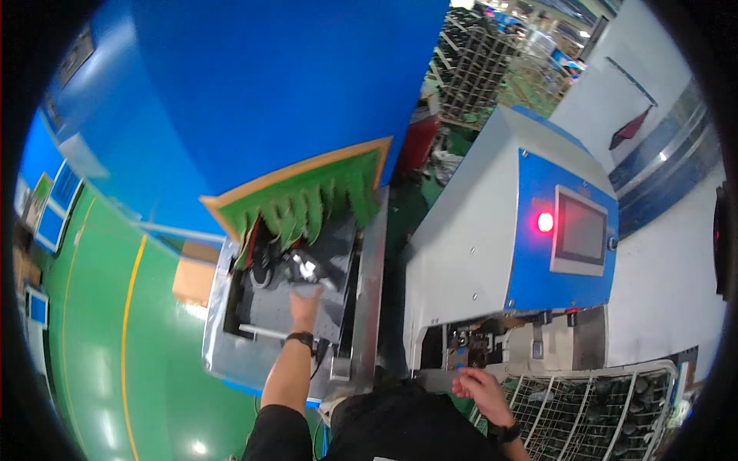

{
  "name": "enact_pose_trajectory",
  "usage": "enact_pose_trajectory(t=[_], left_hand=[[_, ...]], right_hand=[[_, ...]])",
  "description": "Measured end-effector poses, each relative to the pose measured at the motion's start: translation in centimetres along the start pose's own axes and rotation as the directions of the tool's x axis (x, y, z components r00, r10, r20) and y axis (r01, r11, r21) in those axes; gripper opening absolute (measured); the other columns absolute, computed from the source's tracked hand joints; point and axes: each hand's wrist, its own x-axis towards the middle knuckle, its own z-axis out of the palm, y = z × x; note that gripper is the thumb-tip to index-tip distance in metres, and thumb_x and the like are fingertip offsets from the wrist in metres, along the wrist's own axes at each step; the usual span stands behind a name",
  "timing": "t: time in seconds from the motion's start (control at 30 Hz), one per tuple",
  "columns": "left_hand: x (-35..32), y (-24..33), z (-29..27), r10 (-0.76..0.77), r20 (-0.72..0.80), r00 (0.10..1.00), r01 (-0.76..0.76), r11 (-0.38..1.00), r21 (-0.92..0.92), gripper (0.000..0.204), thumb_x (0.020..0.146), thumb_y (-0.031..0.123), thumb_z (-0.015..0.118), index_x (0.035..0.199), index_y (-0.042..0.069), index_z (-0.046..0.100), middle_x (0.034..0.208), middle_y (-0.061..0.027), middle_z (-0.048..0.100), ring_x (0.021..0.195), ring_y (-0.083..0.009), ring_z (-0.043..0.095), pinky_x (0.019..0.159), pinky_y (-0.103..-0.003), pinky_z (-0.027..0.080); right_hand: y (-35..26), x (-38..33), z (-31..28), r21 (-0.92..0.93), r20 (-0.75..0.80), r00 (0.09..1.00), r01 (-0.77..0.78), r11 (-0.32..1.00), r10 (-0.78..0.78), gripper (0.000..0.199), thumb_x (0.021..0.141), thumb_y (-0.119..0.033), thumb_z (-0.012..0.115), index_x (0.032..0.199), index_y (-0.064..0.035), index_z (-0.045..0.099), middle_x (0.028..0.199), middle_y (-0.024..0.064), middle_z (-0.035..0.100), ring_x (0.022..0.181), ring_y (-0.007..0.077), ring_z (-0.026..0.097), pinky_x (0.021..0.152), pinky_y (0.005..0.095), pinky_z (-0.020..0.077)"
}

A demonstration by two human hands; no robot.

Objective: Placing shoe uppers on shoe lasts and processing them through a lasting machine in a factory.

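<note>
My left hand (304, 298) reaches forward onto the grey conveyor belt (269, 311) and grips a black shoe (306, 269) that lies just outside the green flap curtain (315, 200) of a big blue machine (254, 92). More dark shoes (265, 265) sit under the flaps beside it. A black band is on that wrist. My right hand (480, 386) hovers low, fingers loosely curled and holding nothing, near the wire rack (584, 407) and the opening of the white machine (477, 246).
The white and blue machine on the right has a touch screen (578, 230) and a lit red lamp (545, 222). The wire rack carries several dark parts. A cardboard box (194, 278) stands left of the conveyor on the green floor (100, 346). Racks fill the background.
</note>
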Motion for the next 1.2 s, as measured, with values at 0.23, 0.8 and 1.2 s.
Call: enact_pose_trajectory(t=[0.23,0.8,1.2], left_hand=[[8.1,6.2,6.4,-0.416,-0.218,0.883,0.459,0.864,0.209,0.13,0.068,0.036,0.088,0.157,0.006,-0.002,0.134,-0.0357,0.049,0.127,-0.0503,0.049,0.103,-0.052,0.046],[-28.5,13.2,-7.3,0.491,0.626,0.606,-0.052,0.81,-0.585,0.07,0.083,0.006,0.079,0.143,-0.002,0.043,0.139,-0.0133,0.043,0.119,-0.0217,0.057,0.104,-0.038,0.047],[-37.9,19.2,4.0,0.436,0.281,0.855,-0.445,0.895,-0.032,0.057,0.089,0.028,0.072,0.127,-0.003,0.043,0.109,-0.0268,0.064,0.098,-0.039,0.067,0.084,-0.047,0.053]], right_hand=[[2.1,-3.3,0.5,0.282,-0.254,0.9,-0.283,0.917,0.355,0.037,0.096,-0.014,0.066,0.126,0.0067,0.06,0.107,0.0188,0.072,0.094,0.0239,0.072,0.079,0.0364,0.0593],[-9.0,1.9,11.3,-0.161,0.097,0.707,0.706,0.69,-0.701,0.111,0.084,-0.028,0.081,0.158,0.0021,0.004,0.15,0.0291,0.038,0.136,0.0327,0.046,0.114,0.0396,0.0363],[-4.6,-4.4,1.1,-0.028,-0.091,0.612,0.787,0.616,-0.786,0.098,0.085,-0.016,0.074,0.158,0.005,0.012,0.144,0.022,0.047,0.131,0.0275,0.049,0.11,0.0379,0.0386]])
